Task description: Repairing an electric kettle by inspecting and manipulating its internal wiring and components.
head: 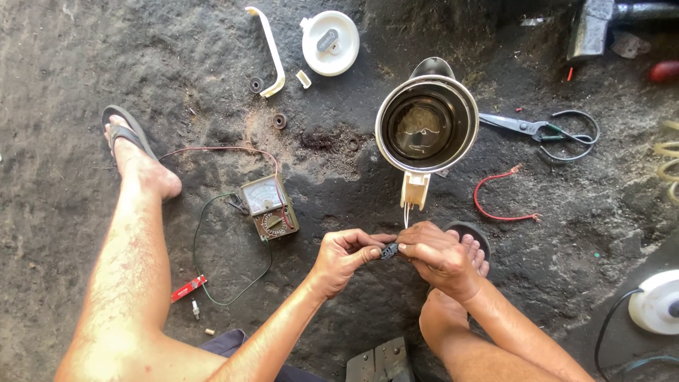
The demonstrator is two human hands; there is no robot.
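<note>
A small black part (388,250) sits pinched between both hands, the left hand (344,256) and right hand (442,256) meeting fingertip to fingertip, low over the floor (71,56); thin white wires (407,213) run from it up to the steel kettle (426,124) just beyond the fingers, so the part is held close, probably because the leads are short; left of the fingers lies an analogue multimeter (269,206) (probes trailing); farther off, scissors (544,129) and a white lid (329,42).

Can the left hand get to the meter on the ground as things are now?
Probably yes: the meter lies just beside the left hand with nothing between, but that hand is pinching a small black part.
</note>
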